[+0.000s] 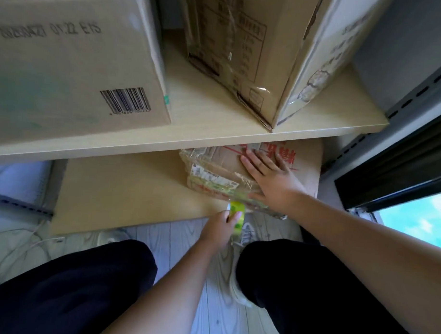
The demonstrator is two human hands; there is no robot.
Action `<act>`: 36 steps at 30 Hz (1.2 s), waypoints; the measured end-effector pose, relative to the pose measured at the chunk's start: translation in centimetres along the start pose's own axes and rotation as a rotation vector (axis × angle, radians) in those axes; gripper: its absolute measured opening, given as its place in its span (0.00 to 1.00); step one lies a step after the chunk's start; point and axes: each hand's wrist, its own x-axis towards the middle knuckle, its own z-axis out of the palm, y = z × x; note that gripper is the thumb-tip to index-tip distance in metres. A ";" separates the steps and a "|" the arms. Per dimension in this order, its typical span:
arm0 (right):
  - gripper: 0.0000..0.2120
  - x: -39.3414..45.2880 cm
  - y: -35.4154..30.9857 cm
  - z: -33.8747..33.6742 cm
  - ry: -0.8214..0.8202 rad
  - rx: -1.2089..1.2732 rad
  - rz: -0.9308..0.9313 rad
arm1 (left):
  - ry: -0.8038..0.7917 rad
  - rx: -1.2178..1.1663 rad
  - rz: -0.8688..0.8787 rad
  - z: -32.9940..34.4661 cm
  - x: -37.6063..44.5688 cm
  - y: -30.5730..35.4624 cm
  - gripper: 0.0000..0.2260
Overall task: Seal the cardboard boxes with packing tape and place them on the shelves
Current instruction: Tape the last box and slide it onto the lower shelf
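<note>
Sitting on the upper shelf board [203, 131] at the far left is a large cardboard box with a barcode [68, 69], and to its right, with a bare strip of board between them, stands a second taped carton [256, 55] whose corner reaches that board's front edge. Below, the lower shelf board [126, 188] lies bare across its left and middle. The left hand [221, 228] hovers at this board's front lip, fingers curled round a green-and-yellow tape dispenser [236, 215], which touches the near edge of the small cardboard box [224, 174]. That box rests on the right part of the lower board, its near face wrapped in clear tape, its far end tucked under the upper board and beside a flat cardboard sheet with red print [302, 154]. The right hand [271, 178] lies flat on the box's top, fingers straight and spread, pressing down. Further right a grey slotted shelf upright [417, 93] bounds the bay. Wood-grain floor [209, 304] shows between the dark-trousered knees.
</note>
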 end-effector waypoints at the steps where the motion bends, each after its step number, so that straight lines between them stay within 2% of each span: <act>1: 0.40 0.3 -0.1 0.4 0.039 0.018 0.011 | -0.037 -0.083 -0.023 0.2 0.6 0.3 0.21; 3: 0.39 0.7 0.1 0.9 0.107 0.075 0.004 | -0.105 -0.329 -0.116 0.1 2.0 0.5 0.10; 4: 0.40 0.8 0.5 0.9 0.114 0.088 -0.008 | -0.101 -0.448 -0.212 -0.2 2.4 0.5 0.04; 5: 0.41 0.8 1.0 1.0 0.105 0.084 -0.027 | -0.044 -0.536 -0.307 -0.4 3.2 0.3 0.03; 6: 0.43 0.7 1.3 0.7 0.093 0.055 -0.051 | 0.055 -0.579 -0.366 -0.8 3.9 0.1 0.10; 8: 0.49 -0.1 1.7 0.3 0.079 -0.056 -0.016 | 0.354 -0.520 -0.356 -3.3 5.5 -0.7 0.27; 9: 0.54 -0.7 1.8 -0.1 0.056 -0.077 0.100 | 0.447 -0.482 -0.335 -4.9 7.0 -1.6 0.35; 11: 0.65 -1.7 2.3 -0.5 -0.067 0.064 0.481 | 0.460 -0.445 -0.274 -8.4 9.1 -2.2 0.48; 12: 0.68 -2.1 2.5 -0.7 -0.151 0.226 0.661 | 0.398 -0.411 -0.239 -10.0 9.3 -1.9 0.47; 14: 0.72 -2.9 2.6 -0.5 -0.233 0.546 0.827 | 0.232 -0.337 -0.152 -11.5 8.6 -0.7 0.28; 15: 0.71 -3.2 2.7 -0.5 -0.200 0.650 0.832 | 0.187 -0.314 -0.104 -11.9 8.3 -0.2 0.22; 16: 0.70 -3.4 2.8 -0.7 -0.145 0.707 0.820 | 0.157 -0.311 -0.071 -12.1 7.8 0.0 0.21; 19: 0.68 -3.5 3.0 -2.4 -0.022 0.687 0.787 | 0.134 -0.309 0.009 -12.6 4.4 0.2 0.21; 21: 0.67 -3.6 2.8 -3.4 0.027 0.672 0.783 | 0.203 -0.212 0.015 -12.9 2.3 -0.6 0.27; 24: 0.56 -4.6 1.7 -5.0 0.078 0.730 0.788 | 0.322 -0.052 0.045 -14.0 -1.9 -1.2 0.24; 26: 0.51 -5.5 0.7 -6.0 0.132 0.809 0.802 | 0.424 0.071 0.020 -14.7 -4.8 -1.5 0.31; 30: 0.46 -5.3 -1.2 -7.2 0.279 0.899 0.824 | 0.601 0.183 -0.001 -15.8 -8.7 -1.8 0.34; 32: 0.40 -4.3 -2.0 -7.2 0.287 0.885 0.831 | 0.600 0.206 -0.069 -16.3 -8.8 -2.5 0.32; 34: 0.35 -3.0 -3.3 -6.9 0.220 0.887 0.795 | 0.519 0.209 -0.212 -16.3 -8.0 -3.4 0.32; 36: 0.39 -1.7 -5.0 -5.9 0.091 0.859 0.791 | 0.513 0.228 -0.306 -15.6 -7.2 -3.8 0.36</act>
